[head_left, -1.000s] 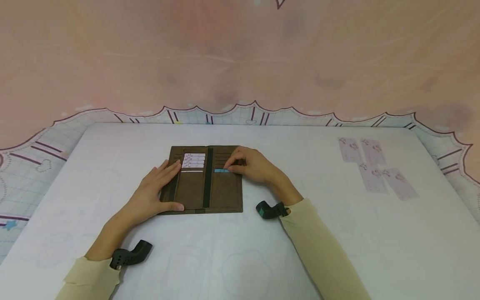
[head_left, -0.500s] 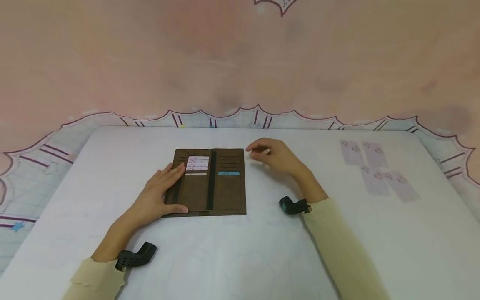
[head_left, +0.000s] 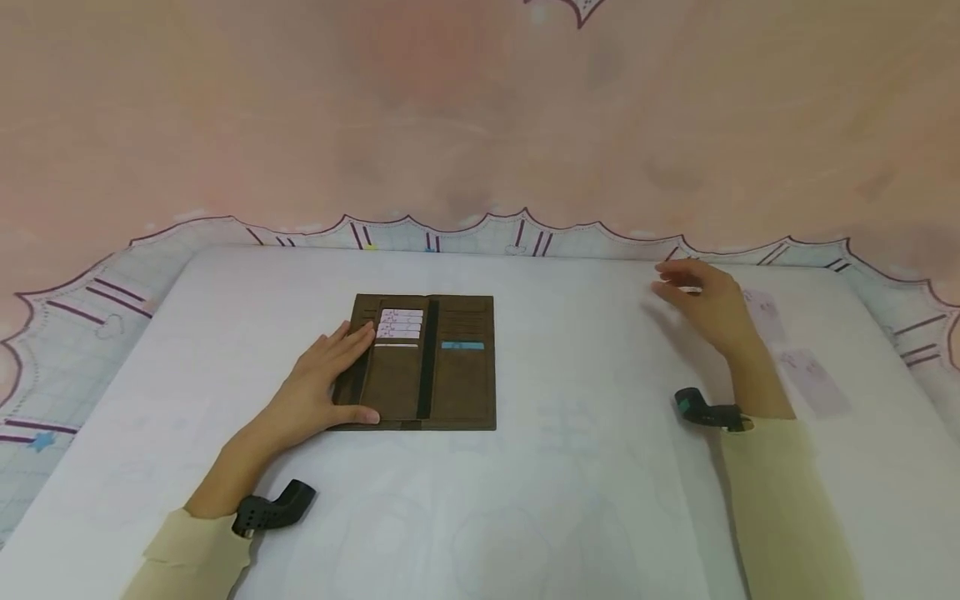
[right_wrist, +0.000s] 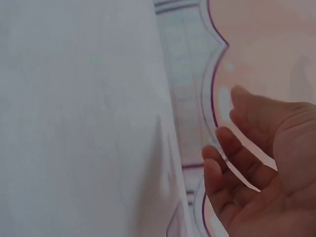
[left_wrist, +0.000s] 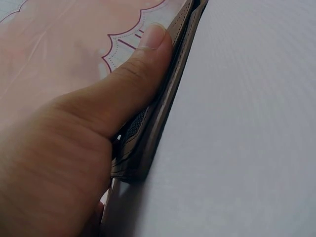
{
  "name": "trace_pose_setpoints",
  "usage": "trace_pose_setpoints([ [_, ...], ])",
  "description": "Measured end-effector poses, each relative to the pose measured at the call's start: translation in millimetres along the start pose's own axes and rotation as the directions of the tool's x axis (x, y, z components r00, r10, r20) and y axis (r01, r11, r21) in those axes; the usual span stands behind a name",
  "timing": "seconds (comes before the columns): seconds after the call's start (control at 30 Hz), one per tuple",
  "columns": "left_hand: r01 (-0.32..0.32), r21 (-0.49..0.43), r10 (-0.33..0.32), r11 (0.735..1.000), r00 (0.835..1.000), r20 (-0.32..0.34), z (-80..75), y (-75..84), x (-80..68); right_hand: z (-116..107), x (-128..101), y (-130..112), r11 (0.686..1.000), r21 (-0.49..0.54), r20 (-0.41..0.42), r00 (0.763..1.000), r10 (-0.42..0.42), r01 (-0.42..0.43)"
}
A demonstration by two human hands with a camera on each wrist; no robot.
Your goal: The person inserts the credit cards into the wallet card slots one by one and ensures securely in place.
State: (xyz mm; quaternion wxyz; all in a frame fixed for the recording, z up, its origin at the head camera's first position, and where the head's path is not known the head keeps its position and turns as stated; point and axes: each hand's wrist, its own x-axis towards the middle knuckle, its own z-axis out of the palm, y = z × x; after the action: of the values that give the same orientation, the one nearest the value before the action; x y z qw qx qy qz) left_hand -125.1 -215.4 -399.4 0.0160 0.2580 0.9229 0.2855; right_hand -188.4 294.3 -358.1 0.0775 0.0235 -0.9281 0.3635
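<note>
A brown wallet [head_left: 465,383] lies unfolded on the white table, a dark band [head_left: 427,367] running down its middle. Several white cards with pink print [head_left: 400,323] peek from the slots of its left half, and a blue card [head_left: 462,345] shows its edge in the right half. My left hand [head_left: 311,387] rests on the wallet's left side, fingers spread; in the left wrist view the thumb [left_wrist: 143,61] lies along its lower edge. Over the table at the right, my right hand [head_left: 708,304] hovers with loosely bent fingers and holds nothing, partly hiding the loose cards there.
Pale pink-printed cards [head_left: 813,379] lie flat on the right part of the table [head_left: 570,483]. Behind the table's far edge hangs a peach cloth [head_left: 465,125] with a scalloped border. A black wrist camera [head_left: 273,508] sits on the left forearm, another [head_left: 708,410] on the right.
My right hand has left the blue card in the wallet's right half and swung right to above the loose cards. The left hand has stayed on the wallet.
</note>
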Motion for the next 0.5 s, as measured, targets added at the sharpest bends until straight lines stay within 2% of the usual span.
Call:
trace_pose_setpoints([
  [0.23, -0.007, 0.009, 0.008, 1.0, 1.0, -0.017, -1.6, -1.2, -0.7, -26.9, -7.0, 19.9, 0.983, -0.032, -0.038, 0.983, 0.181, -0.182],
  [0.43, -0.012, 0.0, 0.012, 1.0, 1.0, -0.007, 0.0, -0.7, 1.3, -31.1, -13.2, 34.8, 0.952, -0.11, -0.013, 0.958, 0.285, -0.285],
  [0.5, -0.017, 0.001, 0.017, 1.0, 1.0, -0.005, 0.5, -0.6, 1.8, -30.9, -15.3, 40.0, 0.949, -0.116, -0.002, 0.955, 0.296, -0.294],
])
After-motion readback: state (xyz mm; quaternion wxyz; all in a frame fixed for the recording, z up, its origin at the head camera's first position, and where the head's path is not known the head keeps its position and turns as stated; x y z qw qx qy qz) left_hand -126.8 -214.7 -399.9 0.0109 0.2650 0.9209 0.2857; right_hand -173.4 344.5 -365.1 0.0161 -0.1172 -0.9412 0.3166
